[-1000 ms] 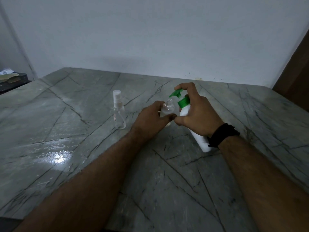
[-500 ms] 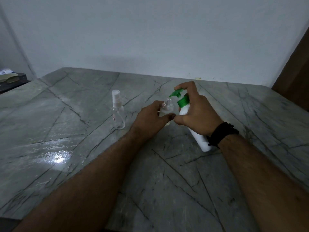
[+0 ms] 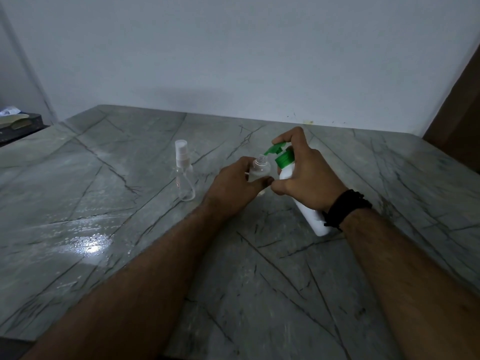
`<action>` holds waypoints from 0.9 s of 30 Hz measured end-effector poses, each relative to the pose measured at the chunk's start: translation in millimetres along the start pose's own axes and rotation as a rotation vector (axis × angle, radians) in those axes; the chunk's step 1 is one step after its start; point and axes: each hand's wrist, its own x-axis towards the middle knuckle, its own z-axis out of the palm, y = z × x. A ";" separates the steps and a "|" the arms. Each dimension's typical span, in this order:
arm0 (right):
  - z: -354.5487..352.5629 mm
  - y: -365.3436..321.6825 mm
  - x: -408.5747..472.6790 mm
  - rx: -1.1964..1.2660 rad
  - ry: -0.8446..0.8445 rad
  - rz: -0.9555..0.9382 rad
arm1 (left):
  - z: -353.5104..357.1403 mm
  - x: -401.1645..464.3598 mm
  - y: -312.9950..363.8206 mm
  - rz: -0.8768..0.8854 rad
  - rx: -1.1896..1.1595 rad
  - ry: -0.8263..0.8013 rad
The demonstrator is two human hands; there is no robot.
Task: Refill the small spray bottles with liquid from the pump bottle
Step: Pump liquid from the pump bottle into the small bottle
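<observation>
An uncapped spray bottle [image 3: 259,169] is gripped by the left hand [image 3: 233,185] on the bench [image 3: 104,203]; the tilted pump bottle [image 3: 304,198] is clasped by the right hand [image 3: 309,178], spout over its neck. Filling is under way; pump presses are called for next.

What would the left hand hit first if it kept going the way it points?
The left hand already grips the open small bottle. Going on up and right, it would probably meet the pump bottle in the right hand next; depth is unclear.
</observation>
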 end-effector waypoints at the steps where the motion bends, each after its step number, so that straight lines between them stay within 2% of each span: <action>1: 0.2 0.1 -0.2 0.000 0.006 -0.004 | 0.0 0.1 -0.3 0.001 0.007 0.000; 27: 0.4 0.1 -2.1 -0.001 0.035 -0.031 | 0.5 0.0 0.0 0.001 0.006 0.008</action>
